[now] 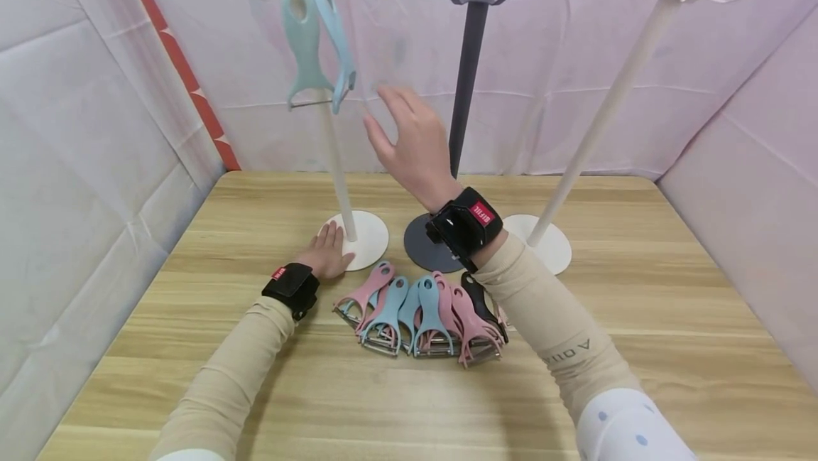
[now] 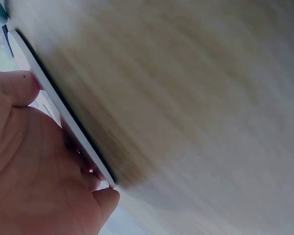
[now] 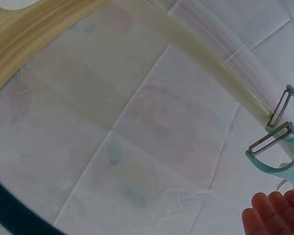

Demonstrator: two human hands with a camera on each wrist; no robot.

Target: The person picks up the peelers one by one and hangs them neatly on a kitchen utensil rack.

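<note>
Dark rack [image 1: 469, 49], white rack [image 1: 613, 91] behind; wooden table [image 1: 671, 319].

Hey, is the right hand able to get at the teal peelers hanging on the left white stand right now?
Probably yes. The right hand is raised and open just beside the two teal peelers hanging from the left white stand, with nothing between them. The left hand rests on the stand's base.

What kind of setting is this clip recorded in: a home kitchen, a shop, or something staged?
Most likely a staged recording booth, not a kitchen: pale padded fabric walls enclose a wooden table, which carries only three hook stands, such as the dark stand, and a pile of peelers.
</note>
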